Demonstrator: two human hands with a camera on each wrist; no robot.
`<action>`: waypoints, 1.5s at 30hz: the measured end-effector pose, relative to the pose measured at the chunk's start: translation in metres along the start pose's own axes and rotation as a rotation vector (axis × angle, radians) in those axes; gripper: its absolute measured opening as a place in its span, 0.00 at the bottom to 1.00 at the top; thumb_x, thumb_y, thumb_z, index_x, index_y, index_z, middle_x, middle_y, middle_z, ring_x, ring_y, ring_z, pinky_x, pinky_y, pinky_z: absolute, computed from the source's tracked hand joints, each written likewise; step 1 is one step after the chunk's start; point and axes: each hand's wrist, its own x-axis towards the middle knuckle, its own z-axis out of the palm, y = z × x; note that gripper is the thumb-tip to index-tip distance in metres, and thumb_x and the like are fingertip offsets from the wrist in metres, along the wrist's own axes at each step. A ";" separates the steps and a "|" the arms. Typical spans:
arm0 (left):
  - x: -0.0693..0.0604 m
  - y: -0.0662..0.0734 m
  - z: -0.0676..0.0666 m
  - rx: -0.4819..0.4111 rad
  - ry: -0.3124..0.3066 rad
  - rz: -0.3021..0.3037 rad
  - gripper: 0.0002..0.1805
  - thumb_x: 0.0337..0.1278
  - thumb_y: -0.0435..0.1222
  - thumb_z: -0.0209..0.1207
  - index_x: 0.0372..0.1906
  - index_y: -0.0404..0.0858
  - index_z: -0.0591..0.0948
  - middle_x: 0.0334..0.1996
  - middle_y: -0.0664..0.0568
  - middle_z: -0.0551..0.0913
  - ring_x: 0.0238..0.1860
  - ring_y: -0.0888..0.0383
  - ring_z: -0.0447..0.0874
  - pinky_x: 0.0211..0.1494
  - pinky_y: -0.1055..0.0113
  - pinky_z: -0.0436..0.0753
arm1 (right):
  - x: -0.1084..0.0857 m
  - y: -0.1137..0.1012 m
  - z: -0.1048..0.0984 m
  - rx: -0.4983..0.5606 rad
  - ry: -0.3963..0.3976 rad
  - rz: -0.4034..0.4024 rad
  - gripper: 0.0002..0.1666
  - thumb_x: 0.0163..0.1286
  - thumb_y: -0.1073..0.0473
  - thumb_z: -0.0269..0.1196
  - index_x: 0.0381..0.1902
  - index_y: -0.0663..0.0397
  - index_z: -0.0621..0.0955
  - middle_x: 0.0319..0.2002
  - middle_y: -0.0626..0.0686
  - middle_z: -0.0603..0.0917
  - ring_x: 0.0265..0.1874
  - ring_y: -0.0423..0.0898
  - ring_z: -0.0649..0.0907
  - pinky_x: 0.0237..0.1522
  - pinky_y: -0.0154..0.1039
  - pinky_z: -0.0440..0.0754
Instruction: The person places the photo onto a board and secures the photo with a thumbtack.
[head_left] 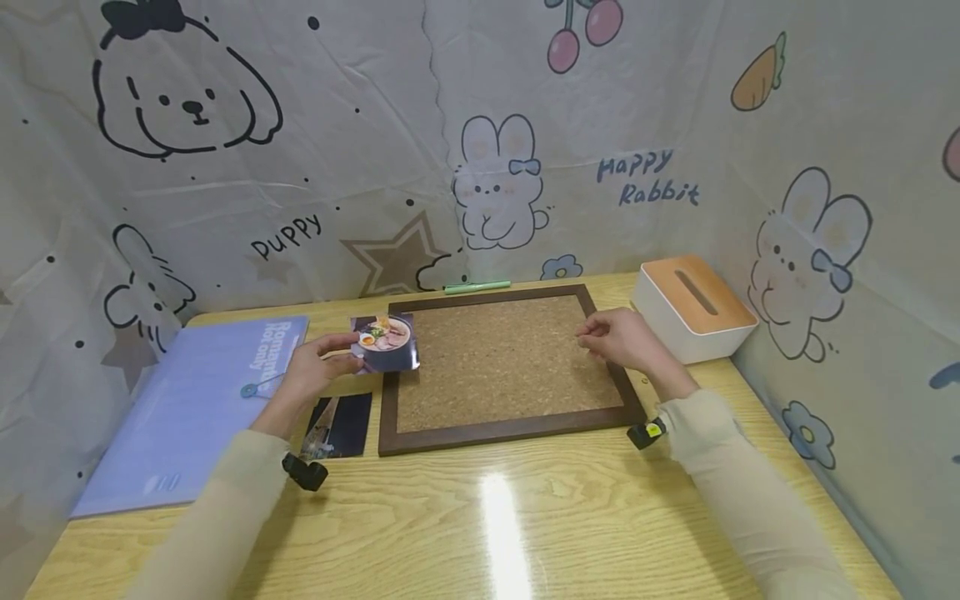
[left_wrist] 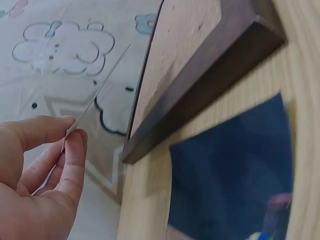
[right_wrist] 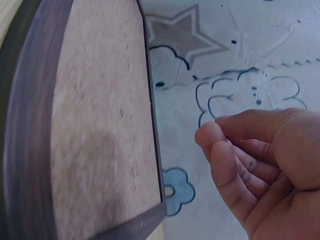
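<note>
Right up front, the glossy wood-grain tabletop (head_left: 420,533) catches a streak of light. Just beyond, a dark print (head_left: 351,421) lies flat between the blue folder (head_left: 202,417) and the corkboard (head_left: 510,358), grainy cork inside a smooth brown rectangular frame. And here's the food photo (head_left: 386,337), raised at the board's left side, the left hand's (head_left: 311,371) grip pinching its left edge! Its face looks toward the person, long axis roughly left to right, hiding part of the frame; the left wrist view catches this thin sheet edge-on. Across the board, the right hand (head_left: 626,337) has its fingertips pressed together, anything between them unclear. Beside it, 1 white box (head_left: 693,304) with a slotted wood-coloured lid; farther, 1 green pen (head_left: 477,287), then the cartoon-printed backdrop (head_left: 360,117).
</note>
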 end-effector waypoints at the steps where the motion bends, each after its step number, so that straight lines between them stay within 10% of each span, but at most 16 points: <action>1: -0.001 0.001 0.004 -0.014 -0.005 0.000 0.29 0.66 0.34 0.62 0.71 0.42 0.72 0.72 0.41 0.68 0.68 0.44 0.73 0.72 0.48 0.70 | 0.001 -0.003 0.001 0.002 -0.003 -0.004 0.09 0.71 0.58 0.64 0.42 0.58 0.86 0.35 0.59 0.88 0.33 0.56 0.88 0.28 0.35 0.81; 16: -0.008 0.006 0.051 -0.087 -0.082 0.057 0.27 0.62 0.28 0.63 0.66 0.39 0.76 0.66 0.42 0.72 0.57 0.54 0.80 0.56 0.68 0.78 | 0.016 -0.041 0.021 0.078 -0.066 -0.076 0.09 0.70 0.58 0.65 0.41 0.57 0.86 0.37 0.62 0.88 0.33 0.56 0.88 0.28 0.35 0.83; 45: -0.010 0.005 0.098 0.285 -0.060 0.109 0.26 0.51 0.29 0.70 0.58 0.36 0.81 0.41 0.43 0.86 0.36 0.57 0.83 0.32 0.70 0.78 | 0.059 -0.080 0.096 0.169 -0.249 -0.083 0.07 0.70 0.58 0.65 0.40 0.55 0.86 0.35 0.54 0.88 0.30 0.44 0.86 0.33 0.35 0.85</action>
